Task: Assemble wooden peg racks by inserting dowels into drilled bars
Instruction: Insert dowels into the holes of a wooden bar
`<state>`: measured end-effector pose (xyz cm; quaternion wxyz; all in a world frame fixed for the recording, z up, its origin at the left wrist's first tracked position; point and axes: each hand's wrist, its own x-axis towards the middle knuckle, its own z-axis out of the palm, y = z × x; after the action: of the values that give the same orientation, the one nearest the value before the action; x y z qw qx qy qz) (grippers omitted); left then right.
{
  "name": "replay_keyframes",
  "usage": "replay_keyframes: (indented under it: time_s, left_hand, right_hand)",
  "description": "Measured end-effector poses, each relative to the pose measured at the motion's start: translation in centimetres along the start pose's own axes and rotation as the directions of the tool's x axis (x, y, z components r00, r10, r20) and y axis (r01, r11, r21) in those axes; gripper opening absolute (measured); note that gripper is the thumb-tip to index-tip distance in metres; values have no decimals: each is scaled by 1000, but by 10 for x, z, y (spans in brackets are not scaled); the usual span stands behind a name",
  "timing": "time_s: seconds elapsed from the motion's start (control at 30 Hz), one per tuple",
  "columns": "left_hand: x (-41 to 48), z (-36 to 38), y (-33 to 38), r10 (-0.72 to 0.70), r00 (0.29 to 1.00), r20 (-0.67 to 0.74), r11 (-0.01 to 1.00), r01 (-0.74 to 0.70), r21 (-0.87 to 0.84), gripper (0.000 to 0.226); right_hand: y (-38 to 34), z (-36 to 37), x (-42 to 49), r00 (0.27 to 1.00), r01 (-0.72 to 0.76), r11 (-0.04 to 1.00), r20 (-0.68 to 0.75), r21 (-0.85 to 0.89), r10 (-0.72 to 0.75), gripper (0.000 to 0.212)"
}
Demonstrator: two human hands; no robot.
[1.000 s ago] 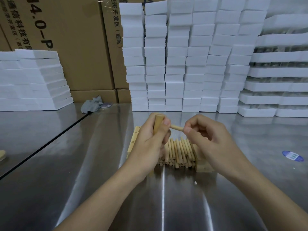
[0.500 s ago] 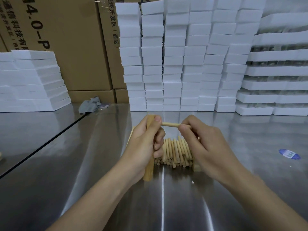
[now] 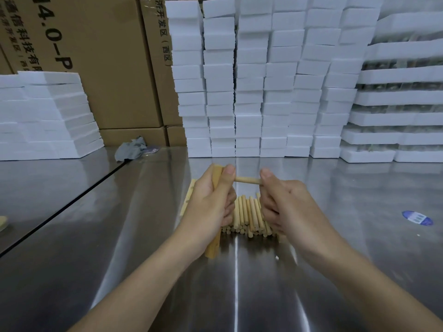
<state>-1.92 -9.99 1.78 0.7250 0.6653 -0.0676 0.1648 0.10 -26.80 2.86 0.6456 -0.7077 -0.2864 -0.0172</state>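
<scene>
Your left hand (image 3: 211, 207) covers the middle of the bar (image 3: 213, 246), so only its two ends show, and the spot where the dowel (image 3: 247, 180) meets it is hidden behind your thumb. Your right hand (image 3: 287, 207) hides the dowel's other end inside its fingers. Both hands cover the sides of the dowel pile (image 3: 249, 216), and only an edge strip of the second bar (image 3: 189, 196) shows. A tan object (image 3: 2, 222) is cut off at the left edge and cannot be identified. The blue sticker (image 3: 417, 218) has print too small to read. What sits between the foam trays (image 3: 402, 116) is too blurred to tell.
</scene>
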Motion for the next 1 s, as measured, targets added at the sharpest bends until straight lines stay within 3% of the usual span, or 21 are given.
replay_keyframes:
  time_s: [0.03, 0.07, 0.13, 0.23, 0.3, 0.37, 0.5, 0.57, 1.0]
  left_hand:
    - [0, 2, -1, 1, 1000, 1, 1000, -1, -1, 37]
    - [0, 2, 0, 2, 1000, 2, 1000, -2, -21, 38]
    - [1, -1, 3, 7, 1000, -18, 995, -8, -95, 39]
    - [6, -12, 9, -40, 996, -85, 969, 18, -248, 43]
    - [8, -20, 13, -101, 987, -126, 932, 50, -359, 42]
    - [12, -27, 15, -138, 974, -180, 904, 49, -425, 42]
    - [16, -33, 17, -186, 961, -204, 870, 65, -488, 46]
    - [17, -34, 18, -193, 961, -197, 865, 73, -496, 46]
    - [15, -31, 19, -246, 951, -187, 858, 124, -498, 46]
  right_hand:
    - [-1, 0, 1, 999, -35, 998, 24, 60, 34, 61]
    - [0, -1, 1, 999, -18, 1000, 30, 8, 18, 63]
    - [5, -6, 2, 995, 96, 962, -5, -257, -100, 68]
    - [13, -11, 2, 961, 201, 744, -20, -637, -276, 52]
    - [20, -11, 3, 963, 215, 651, 45, -728, -267, 38]
    - [26, -11, 6, 969, 232, 575, 133, -785, -209, 38]
    - [35, -11, 5, 964, 258, 449, 258, -856, -62, 65]
    - [38, -9, 4, 959, 274, 414, 278, -868, -52, 66]
    - [45, 8, 7, 890, 422, 327, 317, -846, -329, 18]
